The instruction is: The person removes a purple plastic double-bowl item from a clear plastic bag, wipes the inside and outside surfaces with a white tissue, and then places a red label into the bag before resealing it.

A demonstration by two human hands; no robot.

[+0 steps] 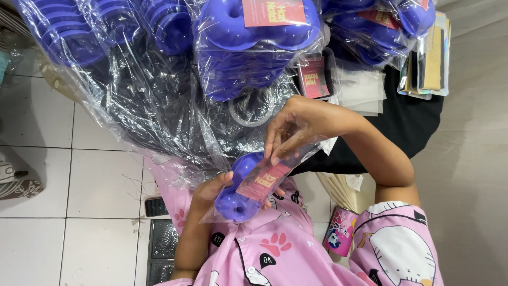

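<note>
My left hand (pixel 209 191) cups a blue moulded plastic piece (pixel 239 182) that sits inside a clear plastic bag (pixel 296 151), held over my lap. My right hand (pixel 296 127) pinches the bag's open end and presses a red paper card (pixel 262 180) against the blue piece. The card lies slanted across the piece, partly under the clear film. Both hands touch the same bagged item.
A heap of bagged blue plastic pieces (pixel 248 47) with red cards fills the top, beside a large clear sack (pixel 132 106) of loose blue pieces. Flat packets (pixel 426 58) and a white sheet stack (pixel 362 90) lie on black cloth at right. A pink tin (pixel 338 230) stands low right; white floor tiles (pixel 63 180) at left.
</note>
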